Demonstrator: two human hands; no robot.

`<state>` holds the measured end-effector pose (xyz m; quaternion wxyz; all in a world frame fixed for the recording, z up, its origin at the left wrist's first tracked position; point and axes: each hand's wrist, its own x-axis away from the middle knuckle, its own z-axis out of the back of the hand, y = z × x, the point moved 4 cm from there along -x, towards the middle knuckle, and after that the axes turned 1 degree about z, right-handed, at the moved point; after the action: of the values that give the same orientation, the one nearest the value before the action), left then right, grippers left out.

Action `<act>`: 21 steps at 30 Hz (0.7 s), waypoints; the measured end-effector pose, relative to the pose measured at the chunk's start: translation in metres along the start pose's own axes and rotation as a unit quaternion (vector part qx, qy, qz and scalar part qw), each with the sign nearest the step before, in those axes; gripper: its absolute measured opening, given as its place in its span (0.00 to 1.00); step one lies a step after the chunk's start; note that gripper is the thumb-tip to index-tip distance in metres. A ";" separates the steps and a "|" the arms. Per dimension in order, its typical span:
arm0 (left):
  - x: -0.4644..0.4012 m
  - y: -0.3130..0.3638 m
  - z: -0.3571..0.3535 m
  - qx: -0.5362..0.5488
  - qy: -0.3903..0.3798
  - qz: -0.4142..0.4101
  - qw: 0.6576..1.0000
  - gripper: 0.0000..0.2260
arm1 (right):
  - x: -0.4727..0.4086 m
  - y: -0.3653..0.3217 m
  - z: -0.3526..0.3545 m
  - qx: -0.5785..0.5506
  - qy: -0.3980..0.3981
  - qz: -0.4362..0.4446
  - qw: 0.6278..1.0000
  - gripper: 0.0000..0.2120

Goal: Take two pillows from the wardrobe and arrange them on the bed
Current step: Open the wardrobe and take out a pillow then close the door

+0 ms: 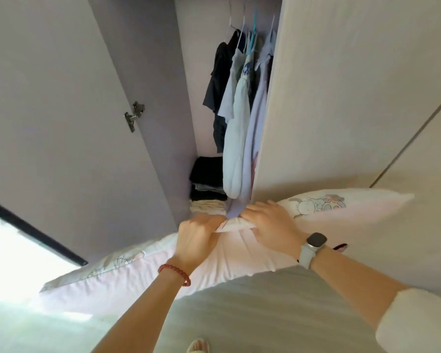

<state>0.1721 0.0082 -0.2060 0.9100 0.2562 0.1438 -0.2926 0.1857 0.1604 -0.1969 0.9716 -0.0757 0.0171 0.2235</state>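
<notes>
**A:** While the pillow [214, 261] looks like one big white thing at first, is it actually being held or just lying there?

**B:** Held, for sure. It stretches across the lower middle of the shot, from low on the left up to the right, right in front of the open wardrobe [186, 98]. Both hands grip its top edge near the middle. The left hand [196, 238] is curled closed over a bunched bit of the fabric, and the right hand [270, 222] is clamped on the same edge just beside it, fingers folded over the far side.

**A:** One pillow or two?

**B:** Honestly can't tell. There's a cartoon print [318, 202] on the right end and some line drawing on the left end, so it could be two stacked, but it's too washed out to call.

**A:** Anything on the wrists?

**B:** Red bead bracelet [175, 273] on the left, a smartwatch [313, 247] with a pale band on the right.

**A:** And behind it?

**B:** Hanging clothes [239, 98], dark ones on the left and pale blue ones on the right, their hems nearly touching the pillow's edge. A stack of folded clothes [208, 182] sits at the bottom left, dark on top, cream below. The left door [61, 110] is swung open with a metal hinge [134, 115] showing.
</notes>
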 end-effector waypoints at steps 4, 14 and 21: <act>0.051 -0.028 0.016 0.026 -0.047 0.123 0.991 0.10 | -0.008 -0.040 -0.031 -0.070 0.002 0.046 0.996 0.13; 0.148 -0.141 0.109 0.005 0.241 0.501 0.831 0.35 | -0.034 -0.132 -0.101 -0.148 -0.106 0.090 0.979 0.08; 0.122 -0.189 0.119 0.173 0.282 0.449 0.830 0.41 | -0.051 -0.148 -0.110 -0.139 -0.093 0.110 0.980 0.09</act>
<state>0.1669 -0.2457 -0.2302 0.8017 0.5171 0.2103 0.2136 0.2043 -0.0106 -0.2814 0.9184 -0.1866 -0.0961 0.3355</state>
